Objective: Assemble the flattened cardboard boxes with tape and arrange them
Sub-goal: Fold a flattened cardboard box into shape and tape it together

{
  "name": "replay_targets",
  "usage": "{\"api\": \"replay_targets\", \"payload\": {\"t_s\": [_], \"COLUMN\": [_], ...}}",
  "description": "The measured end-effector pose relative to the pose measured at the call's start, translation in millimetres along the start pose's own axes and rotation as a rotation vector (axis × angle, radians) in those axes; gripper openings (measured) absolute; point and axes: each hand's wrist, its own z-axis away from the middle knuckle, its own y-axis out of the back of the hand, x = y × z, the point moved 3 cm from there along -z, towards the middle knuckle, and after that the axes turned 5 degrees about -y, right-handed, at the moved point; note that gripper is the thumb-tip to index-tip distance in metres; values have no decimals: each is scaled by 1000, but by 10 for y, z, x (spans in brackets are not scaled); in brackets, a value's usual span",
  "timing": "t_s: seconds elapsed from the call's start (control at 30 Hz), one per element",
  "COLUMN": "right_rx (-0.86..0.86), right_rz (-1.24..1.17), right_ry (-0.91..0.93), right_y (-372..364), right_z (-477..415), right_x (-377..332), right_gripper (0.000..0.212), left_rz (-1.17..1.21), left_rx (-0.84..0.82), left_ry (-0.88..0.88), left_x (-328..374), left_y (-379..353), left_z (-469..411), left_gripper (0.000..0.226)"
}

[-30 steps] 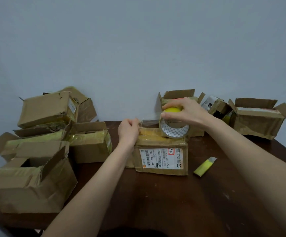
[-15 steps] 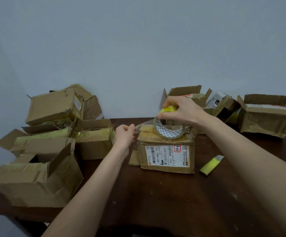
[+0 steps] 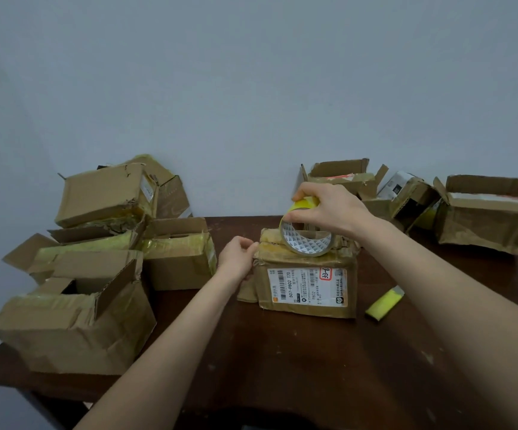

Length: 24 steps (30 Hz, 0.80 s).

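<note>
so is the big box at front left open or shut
Open: the front-left box has a flap standing up and a dark hollow showing at its top.

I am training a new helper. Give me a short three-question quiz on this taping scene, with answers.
1. True or false: the right hand holds the tape roll at the top of the labelled box.
2. The small yellow tool lies: A) on the table, right of that box; B) inside a box; C) in a hand.
3. Which hand grips the labelled box's left end?
Key: 1 true; 2 A; 3 the left hand.
</note>
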Motion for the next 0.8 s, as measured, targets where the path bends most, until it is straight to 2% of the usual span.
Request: {"api": "replay_targets", "payload": {"t_s": [0.1,0.2,0.27,0.33,0.4,0.47,0.5,0.6,0.7,0.8], "right_rx": [2,16,25,31,40,48,49,33,-45,-26], "right_rz": [-8,-18,-36,-49,-63,-62,-60,-163,-466,-775], "right_ry": [-9,-18,-20,-23,-38,-55,-56,-36,-16,-167], "right_y": [16,40,37,23,5,-14,-22,-25,-28,-58], "right_z": [33,85,97,97,84,66,67,91,198,290], "right_x": [16,37,36,32,44,59,64,132,232,424], "right_gripper": [47,46,45,45,45,45,45,46,58,62], "left_rz": [123,135,156,140,54,-168,-285,-454,-786,-811], "left_rx": [-10,-17,148,265,136,-89,-142,-164,-127,-244], "left_ry": [111,176,63,-162,-342,-405,-437,-459,-615,-686], "left_x": [-136,-295,-202,53,333,441,416,399,502,572], "left_y": [-120,-182,-34,138,110,-86,-162,-149,-127,-249], "left_z": [100,208,218,285,424,546,580,535,477,523], "left_gripper": [19,18,18,27,42,55,57,56,61,74]}}
